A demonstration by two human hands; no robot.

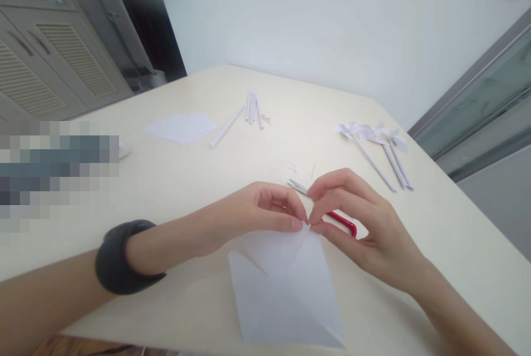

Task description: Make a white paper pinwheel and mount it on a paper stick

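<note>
Paper sheet (286, 284) corner pinched between fingers of left hand (253, 215) and right hand (357, 223).

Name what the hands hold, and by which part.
Both the left hand and right hand pinch the white paper sheet at its far corner.

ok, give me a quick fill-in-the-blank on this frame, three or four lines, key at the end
1. Both hands pinch the far corner of a white ____ sheet lying on the table.
2. The left hand belongs to an arm with a ____ wristband.
3. Behind the right hand lie scissors with ____ handles.
4. The finished pinwheels lie to the ____ of the loose paper sticks.

Missing words: paper; black; red; right
</note>
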